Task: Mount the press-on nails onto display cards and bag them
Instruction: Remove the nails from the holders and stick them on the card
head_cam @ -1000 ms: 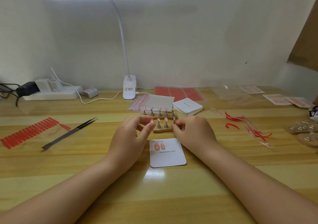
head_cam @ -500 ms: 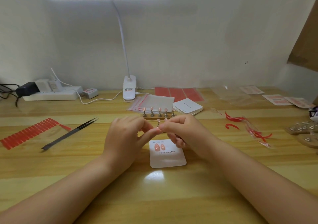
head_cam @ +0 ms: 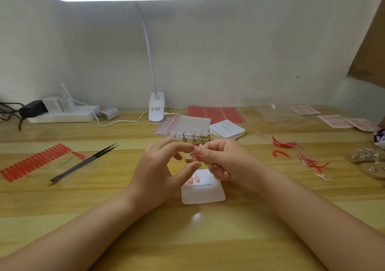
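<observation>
Both hands meet above the display card (head_cam: 203,194) on the tabletop (head_cam: 208,239). Right hand (head_cam: 225,160) grip pinches a press-on nail (head_cam: 200,145); left hand (head_cam: 160,170) fingertips touch there, fingers relaxed.

**Small home nail-craft workstation**

Wooden surface (head_cam: 62,204) against a plain white wall, clip-on desk lamp (head_cam: 156,108), power strip (head_cam: 62,115) with chargers. Craft supplies all over it: tweezers (head_cam: 85,162), red adhesive strips (head_cam: 35,162), zip bags (head_cam: 187,122), card stack (head_cam: 227,129), nail stand (head_cam: 192,136).
</observation>
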The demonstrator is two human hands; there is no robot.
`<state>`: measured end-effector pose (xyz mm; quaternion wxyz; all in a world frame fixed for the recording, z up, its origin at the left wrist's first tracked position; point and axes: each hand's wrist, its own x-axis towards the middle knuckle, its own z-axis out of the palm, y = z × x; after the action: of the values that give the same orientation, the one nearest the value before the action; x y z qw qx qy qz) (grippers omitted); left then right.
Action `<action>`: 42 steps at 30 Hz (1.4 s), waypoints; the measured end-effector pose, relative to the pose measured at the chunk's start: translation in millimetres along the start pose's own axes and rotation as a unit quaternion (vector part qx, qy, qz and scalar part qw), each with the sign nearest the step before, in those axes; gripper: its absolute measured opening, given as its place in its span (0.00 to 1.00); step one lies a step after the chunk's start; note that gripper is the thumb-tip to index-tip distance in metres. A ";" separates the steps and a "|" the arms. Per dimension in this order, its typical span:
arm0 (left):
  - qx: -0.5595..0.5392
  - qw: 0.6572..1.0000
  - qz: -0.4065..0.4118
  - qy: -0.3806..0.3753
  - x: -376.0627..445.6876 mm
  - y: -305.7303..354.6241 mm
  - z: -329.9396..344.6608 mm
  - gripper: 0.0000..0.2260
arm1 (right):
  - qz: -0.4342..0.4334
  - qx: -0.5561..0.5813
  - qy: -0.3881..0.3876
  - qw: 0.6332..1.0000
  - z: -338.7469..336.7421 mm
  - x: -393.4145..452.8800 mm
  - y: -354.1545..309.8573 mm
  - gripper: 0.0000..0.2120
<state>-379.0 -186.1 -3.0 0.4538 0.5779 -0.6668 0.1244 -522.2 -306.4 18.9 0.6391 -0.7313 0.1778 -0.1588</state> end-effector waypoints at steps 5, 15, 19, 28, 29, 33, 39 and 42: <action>-0.051 0.998 -0.020 0.006 1.4 0.6 -0.2 0.11 | 0.007 0.003 -0.004 1.000 -1.2 1.0 3.0 0.16; -0.072 0.988 -0.133 -0.002 -0.3 -4.2 2.3 0.07 | -0.020 -0.157 0.083 0.984 -7.9 -0.6 -8.2 0.19; -0.054 0.985 -0.162 -0.009 -1.3 -8.0 4.8 0.11 | 0.044 -0.458 0.007 0.888 -18.3 -8.6 -21.1 0.28; -0.042 0.984 -0.172 -0.024 -2.2 -9.2 6.8 0.10 | 0.120 -0.574 -0.091 0.805 -8.8 -13.1 -24.7 0.44; -0.040 0.984 -0.171 -0.026 -2.5 -9.2 7.0 0.11 | 0.121 -0.572 -0.092 0.806 -8.7 -12.6 -24.2 0.43; -0.031 0.984 -0.174 -0.032 -2.6 -9.1 7.8 0.11 | 0.114 -0.560 -0.088 0.816 -11.8 -9.9 -20.2 0.43; -0.024 0.981 -0.191 -0.041 -2.4 -9.3 8.5 0.07 | 0.095 -0.523 -0.072 0.844 -18.6 -7.7 -16.1 0.40; -0.022 0.979 -0.198 -0.044 -2.7 -8.4 8.7 0.07 | 0.091 -0.521 -0.076 0.845 -21.2 -7.3 -15.1 0.39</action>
<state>-375.8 -192.8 -12.9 0.4524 0.6936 -0.5606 -0.0079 -537.5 -319.8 36.7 0.1867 -0.9472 0.2505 0.0724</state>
